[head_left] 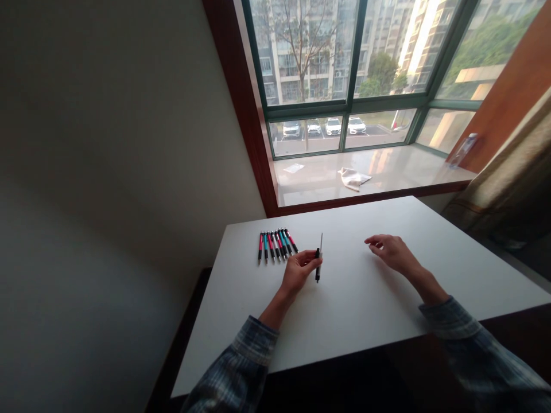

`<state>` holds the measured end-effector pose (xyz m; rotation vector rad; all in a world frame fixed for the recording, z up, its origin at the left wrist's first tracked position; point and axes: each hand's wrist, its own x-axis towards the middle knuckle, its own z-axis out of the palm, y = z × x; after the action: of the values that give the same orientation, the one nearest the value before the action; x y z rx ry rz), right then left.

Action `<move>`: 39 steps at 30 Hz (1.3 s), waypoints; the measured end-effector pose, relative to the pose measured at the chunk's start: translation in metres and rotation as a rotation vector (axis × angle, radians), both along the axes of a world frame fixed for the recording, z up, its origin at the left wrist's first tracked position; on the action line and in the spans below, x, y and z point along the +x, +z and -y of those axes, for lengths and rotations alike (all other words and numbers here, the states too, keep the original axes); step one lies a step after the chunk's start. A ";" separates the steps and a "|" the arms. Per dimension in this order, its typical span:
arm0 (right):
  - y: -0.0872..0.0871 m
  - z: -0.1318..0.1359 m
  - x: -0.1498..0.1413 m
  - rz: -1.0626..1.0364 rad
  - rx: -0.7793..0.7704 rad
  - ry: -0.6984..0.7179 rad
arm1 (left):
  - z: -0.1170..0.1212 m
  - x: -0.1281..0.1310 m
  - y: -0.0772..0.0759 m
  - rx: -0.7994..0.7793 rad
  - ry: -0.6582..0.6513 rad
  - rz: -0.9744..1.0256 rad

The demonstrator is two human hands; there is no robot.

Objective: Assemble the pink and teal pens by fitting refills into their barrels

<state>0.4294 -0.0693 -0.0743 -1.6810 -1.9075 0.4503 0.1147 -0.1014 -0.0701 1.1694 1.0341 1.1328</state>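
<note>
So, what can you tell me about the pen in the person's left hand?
The pen is slim, with a dark body and a pale, metallic-looking upper end narrowing to a point. It stands nearly upright above the white table, beside a row of similar pens. The fingers of the left hand pinch it near its middle. Whether its lower end touches the table is hard to tell.

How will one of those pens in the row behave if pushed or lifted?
The pens look round-barrelled, so one would likely roll if pushed sideways on the smooth white table. Their slim barrels seem stiff and probably light. They lie close together, so nudging one may shift its neighbours.
</note>
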 end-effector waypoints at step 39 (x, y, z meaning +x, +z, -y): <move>0.009 -0.020 -0.095 -1.280 -0.354 0.231 | 0.000 0.004 0.003 -0.043 -0.119 -0.131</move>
<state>0.3347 -0.0495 -0.0652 -0.8616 -1.0340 1.5556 0.1184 -0.1019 -0.0673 1.2673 1.0686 0.9466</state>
